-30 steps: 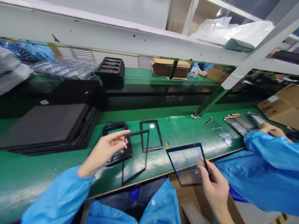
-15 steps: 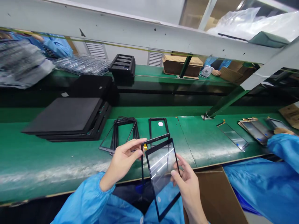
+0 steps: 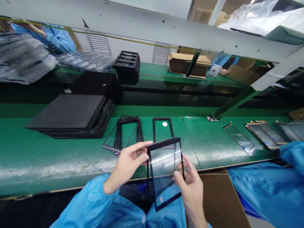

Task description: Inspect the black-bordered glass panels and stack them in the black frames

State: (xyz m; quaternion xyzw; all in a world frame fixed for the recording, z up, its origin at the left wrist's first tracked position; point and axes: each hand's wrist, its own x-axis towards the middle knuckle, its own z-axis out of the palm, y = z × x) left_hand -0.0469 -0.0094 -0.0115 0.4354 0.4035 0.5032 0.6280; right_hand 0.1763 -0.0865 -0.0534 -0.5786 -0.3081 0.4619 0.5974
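My right hand point(image 3: 190, 186) grips a clear glass touch panel point(image 3: 163, 177) with a black border by its right edge, thumb on the near face. Behind the panel is a thin black plastic frame point(image 3: 148, 177), pinched near its top left corner by my left hand point(image 3: 128, 164). Panel and frame now nearly overlap, tilted above the bench's front edge; whether they touch all along cannot be seen. Beyond them, several black frames point(image 3: 118, 137) lie in a loose pile on the green bench point(image 3: 95, 164). More frames point(image 3: 154, 129) lie right of that pile, beside a round white sticker point(image 3: 164, 124).
Black trays point(image 3: 68, 110) are stacked at left. Glass panels point(image 3: 263, 134) lie at right near a co-worker's blue sleeve point(image 3: 293, 156), with a single panel point(image 3: 238, 139) apart. A green post point(image 3: 234, 103) rises from the bench. A cardboard box point(image 3: 220, 199) stands below its edge.
The glass panel has swung more upright and come up against the frame, its top left corner now by my left fingers. The co-worker's hand at right has gone out of sight.
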